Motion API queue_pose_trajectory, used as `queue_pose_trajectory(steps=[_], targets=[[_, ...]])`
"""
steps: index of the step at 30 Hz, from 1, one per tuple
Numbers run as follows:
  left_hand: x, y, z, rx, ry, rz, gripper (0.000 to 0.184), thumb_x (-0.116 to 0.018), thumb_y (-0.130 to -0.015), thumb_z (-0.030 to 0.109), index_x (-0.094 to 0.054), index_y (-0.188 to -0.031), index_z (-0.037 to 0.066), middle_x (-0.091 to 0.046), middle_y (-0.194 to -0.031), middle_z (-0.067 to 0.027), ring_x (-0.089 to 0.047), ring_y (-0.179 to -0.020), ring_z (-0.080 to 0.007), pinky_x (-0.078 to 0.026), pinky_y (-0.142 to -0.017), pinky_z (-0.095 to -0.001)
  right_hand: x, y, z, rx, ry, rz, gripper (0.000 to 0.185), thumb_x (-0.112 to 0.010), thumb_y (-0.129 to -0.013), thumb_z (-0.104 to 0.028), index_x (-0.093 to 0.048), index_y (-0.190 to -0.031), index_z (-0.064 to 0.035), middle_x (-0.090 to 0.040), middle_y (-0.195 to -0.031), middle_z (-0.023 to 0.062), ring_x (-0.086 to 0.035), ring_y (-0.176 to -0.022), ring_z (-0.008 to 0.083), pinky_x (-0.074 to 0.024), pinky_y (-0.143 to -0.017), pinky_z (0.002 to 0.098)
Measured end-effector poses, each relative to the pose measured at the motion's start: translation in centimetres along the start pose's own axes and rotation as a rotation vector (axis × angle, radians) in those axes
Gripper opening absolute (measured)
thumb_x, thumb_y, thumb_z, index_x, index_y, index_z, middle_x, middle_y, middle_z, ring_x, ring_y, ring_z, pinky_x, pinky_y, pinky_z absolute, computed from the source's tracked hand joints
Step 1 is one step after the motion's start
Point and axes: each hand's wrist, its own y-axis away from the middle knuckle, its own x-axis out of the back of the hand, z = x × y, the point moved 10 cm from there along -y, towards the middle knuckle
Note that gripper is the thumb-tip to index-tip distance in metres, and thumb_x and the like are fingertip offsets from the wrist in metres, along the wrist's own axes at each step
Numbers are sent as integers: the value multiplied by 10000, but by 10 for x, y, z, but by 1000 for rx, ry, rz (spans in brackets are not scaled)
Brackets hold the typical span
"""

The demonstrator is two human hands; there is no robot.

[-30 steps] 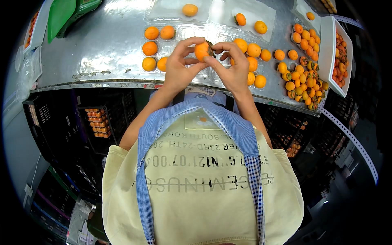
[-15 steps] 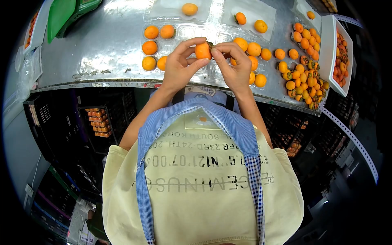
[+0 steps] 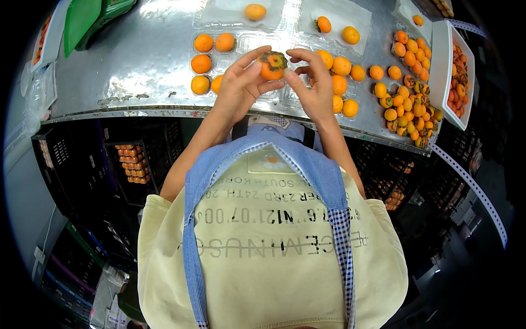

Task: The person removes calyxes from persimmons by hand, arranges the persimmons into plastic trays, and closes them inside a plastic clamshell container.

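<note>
Above the clear tray (image 3: 249,40) at twelve o'clock, a persimmon (image 3: 272,73) was gripped by the left hand (image 3: 240,89) (a light fingertip hold was judged best against bruising), while the right hand (image 3: 314,92) was poised, fingers parted, at its three o'clock.

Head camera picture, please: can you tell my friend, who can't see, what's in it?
A person's left hand holds an orange fruit, its leafy top showing, over a metal table, with the right hand close beside it. More fruit lies in a clear tray and a pile.
</note>
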Motion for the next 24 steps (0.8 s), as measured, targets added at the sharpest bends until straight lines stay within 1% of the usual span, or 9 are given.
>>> queue_pose_trajectory(steps=[2, 5, 8, 11, 14, 17, 20, 23, 24], targets=[[-5, -1, -1, 18, 50, -40, 428, -435, -981, 243, -392, -1295, -44, -550, -1187, -206, -603, -1041, -331, -518, -906, -416, -7, -1, -6, 49, 30, -75, 394, -729, -753, -134, -597, -1110, -31, -575, -1100, 114, -572, -984, 199, -497, -727, 272], [-4, -2, -7, 63, 111, -84, 432, -408, -991, 277, -380, -1293, -30, -551, -1181, -215, -609, -1030, -342, -504, -917, -425, -10, 1, -2, 18, -3, -92, 460, -752, -728, -167, -588, -1134, -24, -568, -1123, 124, -563, -1026, 221, -494, -763, 293], [-1, -2, -12, 74, 49, -62, 432, -401, -993, 298, -371, -1288, -16, -552, -1174, -207, -607, -1031, -352, -499, -914, -432, -13, 1, 2, 9, 65, -117, 486, -760, -719, -181, -584, -1141, -15, -572, -1129, 130, -570, -1018, 226, -492, -778, 305], [-2, -1, -14, 83, -22, -37, 493, -391, -983, 350, -370, -1311, -16, -527, -1228, -211, -597, -1058, -315, -495, -921, -402, -13, 2, 6, -19, 63, -108, 497, -770, -707, -192, -587, -1133, -15, -592, -1104, 125, -580, -1002, 229, -489, -787, 317], [-5, 0, -16, 90, -3, -55, 490, -395, -982, 349, -364, -1314, -10, -518, -1233, -212, -590, -1066, -326, -491, -926, -401, -10, 1, -1, 33, 172, -116, 507, -778, -690, -198, -592, -1126, -18, -612, -1069, 118, -588, -985, 230, -488, -781, 325], [-10, -1, -16, 89, 8, -85, 490, -397, -981, 348, -360, -1317, -7, -511, -1233, -215, -587, -1070, -335, -487, -932, -409, -8, 1, -3, 54, 193, -94, 499, -785, -662, -195, -601, -1093, -22, -619, -1049, 115, -592, -969, 236, -488, -771, 332], [-20, -1, -15, 111, 180, -154, 435, -433, -982, 293, -379, -1285, -14, -539, -1187, -188, -602, -1035, -332, -487, -926, -418, -9, 1, -11, 117, 241, -82, 504, -785, -630, -172, -597, -1075, -28, -615, -1046, 124, -592, -948, 264, -485, -778, 342], [-12, -1, -17, 84, 60, -74, 426, -457, -974, 268, -399, -1275, -28, -542, -1186, -183, -601, -1038, -307, -492, -917, -407, -11, 2, -27, 271, 387, -47, 522, -785, -603, -150, -586, -1072, -36, -612, -1040, 129, -583, -951, 292, -477, -806, 357], [-9, -1, -19, 90, 6, -60, 426, -465, -971, 265, -404, -1272, -31, -543, -1185, -182, -598, -1043, -303, -494, -914, -404, -12, 3, -30, 295, 393, -46, 531, -786, -601, -148, -582, -1079, -37, -612, -1038, 129, -578, -956, 294, -474, -814, 362]])
